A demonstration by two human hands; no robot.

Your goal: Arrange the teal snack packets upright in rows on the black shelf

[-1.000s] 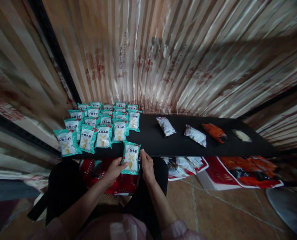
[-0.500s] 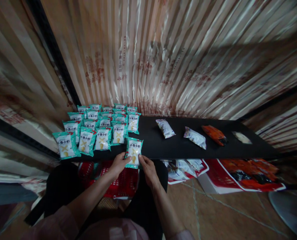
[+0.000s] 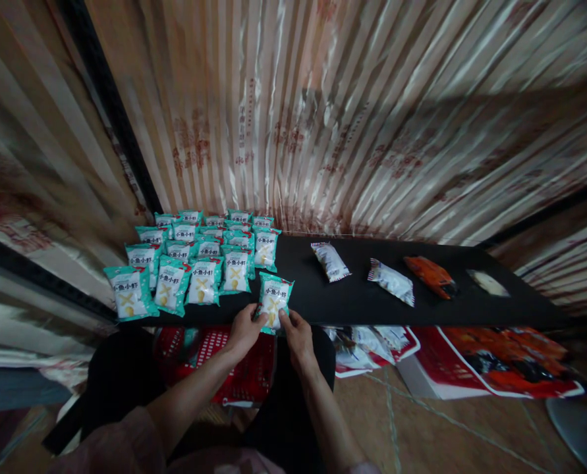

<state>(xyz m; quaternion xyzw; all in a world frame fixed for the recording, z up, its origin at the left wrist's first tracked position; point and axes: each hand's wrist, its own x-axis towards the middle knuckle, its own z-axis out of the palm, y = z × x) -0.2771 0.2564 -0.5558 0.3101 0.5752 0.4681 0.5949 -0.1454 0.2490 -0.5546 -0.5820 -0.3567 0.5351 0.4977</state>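
Observation:
Both hands grip one teal snack packet by its lower corners at the front edge of the black shelf. My left hand pinches the packet's lower left corner. My right hand pinches its lower right corner. The packet lies tilted on the shelf, just right of a tidy block of several matching teal packets set out in rows at the shelf's left end.
Further right on the shelf lie two white wrapped snacks, an orange one and a pale one. A red basket sits below my hands. Red printed bags lie on the tiled floor. Striped curtain behind.
Both hands have carried the teal packet up and forward, from just off the shelf's front edge onto the shelf beside the rows.

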